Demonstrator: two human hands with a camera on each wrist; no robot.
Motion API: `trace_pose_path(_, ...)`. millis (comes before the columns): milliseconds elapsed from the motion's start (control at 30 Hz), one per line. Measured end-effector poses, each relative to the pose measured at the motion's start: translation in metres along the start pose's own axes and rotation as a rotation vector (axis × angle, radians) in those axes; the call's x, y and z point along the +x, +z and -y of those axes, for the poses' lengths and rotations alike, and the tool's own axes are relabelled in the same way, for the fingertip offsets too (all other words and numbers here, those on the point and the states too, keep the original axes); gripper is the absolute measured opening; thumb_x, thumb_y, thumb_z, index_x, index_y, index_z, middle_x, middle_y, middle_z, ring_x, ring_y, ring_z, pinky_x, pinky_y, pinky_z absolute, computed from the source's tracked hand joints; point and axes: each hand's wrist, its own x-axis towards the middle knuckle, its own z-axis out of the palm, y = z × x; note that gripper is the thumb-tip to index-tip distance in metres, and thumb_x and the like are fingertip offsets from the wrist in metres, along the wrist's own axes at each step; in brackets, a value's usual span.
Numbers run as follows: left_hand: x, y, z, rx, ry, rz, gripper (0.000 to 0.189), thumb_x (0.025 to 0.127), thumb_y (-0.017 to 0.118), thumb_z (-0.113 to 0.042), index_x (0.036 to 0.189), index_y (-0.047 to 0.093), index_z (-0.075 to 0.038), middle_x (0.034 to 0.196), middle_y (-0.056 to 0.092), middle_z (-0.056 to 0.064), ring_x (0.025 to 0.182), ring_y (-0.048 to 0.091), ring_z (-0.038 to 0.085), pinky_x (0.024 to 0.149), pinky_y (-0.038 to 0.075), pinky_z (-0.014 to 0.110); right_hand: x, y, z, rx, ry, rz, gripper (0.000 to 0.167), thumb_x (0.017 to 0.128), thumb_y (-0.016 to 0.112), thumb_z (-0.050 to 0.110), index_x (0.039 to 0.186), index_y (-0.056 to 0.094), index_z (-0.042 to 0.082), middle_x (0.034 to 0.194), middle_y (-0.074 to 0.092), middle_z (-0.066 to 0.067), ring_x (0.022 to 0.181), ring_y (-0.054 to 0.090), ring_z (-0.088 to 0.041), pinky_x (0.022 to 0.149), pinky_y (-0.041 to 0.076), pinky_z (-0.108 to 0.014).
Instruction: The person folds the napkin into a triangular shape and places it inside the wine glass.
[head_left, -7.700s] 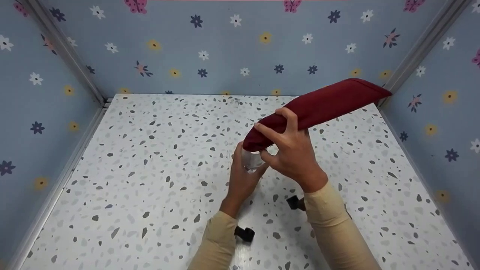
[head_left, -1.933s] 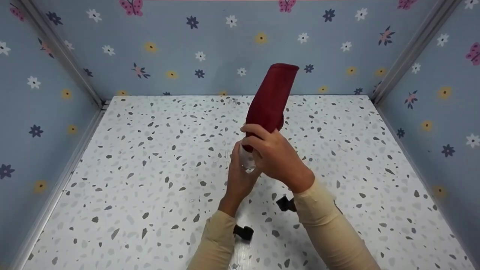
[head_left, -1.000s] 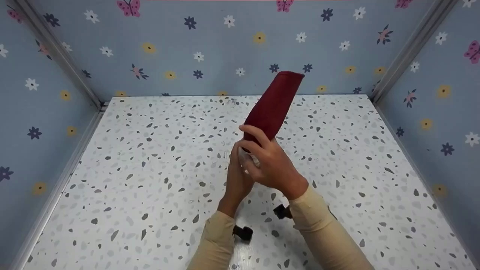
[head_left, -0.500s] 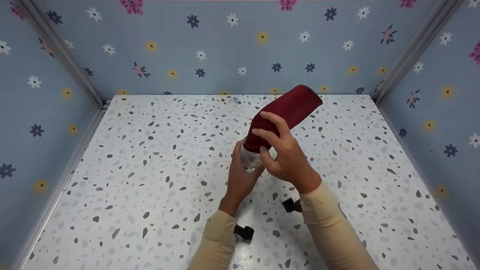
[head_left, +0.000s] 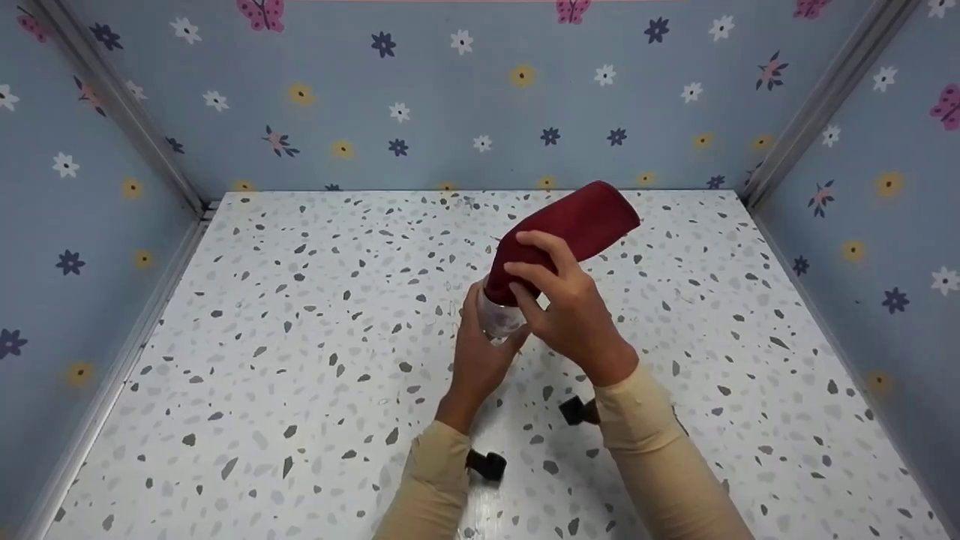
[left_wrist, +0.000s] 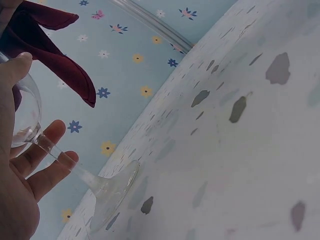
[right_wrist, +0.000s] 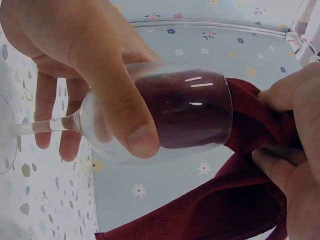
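Observation:
My left hand (head_left: 480, 364) grips the bowl of a clear stemmed wine glass (head_left: 500, 321), thumb across its side in the right wrist view. Its other fingers lie near the stem. The glass foot (left_wrist: 117, 192) shows in the left wrist view, close over the tabletop. A dark red cloth napkin (head_left: 581, 217) has its lower part inside the bowl, seen through the glass wall. The rest sticks out of the rim, leaning up and right. My right hand (head_left: 576, 319) pinches this cloth just outside the rim; a loose flap (right_wrist: 200, 205) hangs below the fingers.
Beneath my hands is a white speckled tabletop (head_left: 262, 360). Blue flowered panels (head_left: 450, 90) stand at the back and both sides, with metal strips at the corners. A black wrist camera mount (head_left: 489, 466) juts from the left sleeve and another (head_left: 574, 410) from the right.
Over the last second, the napkin's free end swings right and down while my right hand shifts slightly right and changes its hold. Less cloth stands out than at first. My left hand stays put.

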Motion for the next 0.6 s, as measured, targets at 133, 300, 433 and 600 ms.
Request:
trace_pose_path(133,-0.001,0.0,-0.001,0.016,-0.046,0.005,0.088,0.087,0.078,-0.033,0.156,0.024,-0.023,0.152,0.042,-0.001,0.135,0.042,0.013,0.11,0.038,0.043,-0.002,0.005,0.002,-0.021,-0.014,0.014,0.024,0.089,0.073,0.003,0.113,0.073,0.003,0.136,0.053,-0.018,0.115,0.061,-0.029,0.095,0.052,-0.041)
trace_pose_path(300,-0.001,0.0,-0.001,0.032,-0.042,0.006,0.087,0.087,0.078,-0.032,0.155,0.025,-0.024,0.152,0.041,-0.005,0.136,0.04,0.011,0.11,0.038,0.043,-0.004,0.008,0.003,-0.027,-0.007,0.028,0.023,0.09,0.072,0.004,0.113,0.073,0.003,0.136,0.054,-0.017,0.115,0.061,-0.029,0.095,0.052,-0.041)
trace_pose_path(433,0.001,0.0,0.0,0.026,-0.011,0.003,0.086,0.086,0.079,-0.024,0.154,0.027,-0.026,0.149,0.043,-0.006,0.127,0.047,0.012,0.1,0.046,0.04,-0.005,0.009,0.004,-0.029,-0.003,0.041,0.023,0.09,0.071,0.007,0.113,0.073,0.003,0.137,0.054,-0.016,0.114,0.062,-0.028,0.095,0.051,-0.04)
trace_pose_path(600,0.001,0.0,0.002,-0.005,0.007,-0.003,0.084,0.085,0.078,-0.012,0.152,0.03,-0.027,0.134,0.05,-0.006,0.095,0.054,0.015,0.074,0.052,0.034,-0.008,0.014,0.006,-0.028,-0.009,0.061,0.024,0.091,0.068,0.009,0.113,0.072,0.004,0.137,0.053,-0.016,0.109,0.064,-0.027,0.093,0.053,-0.037)
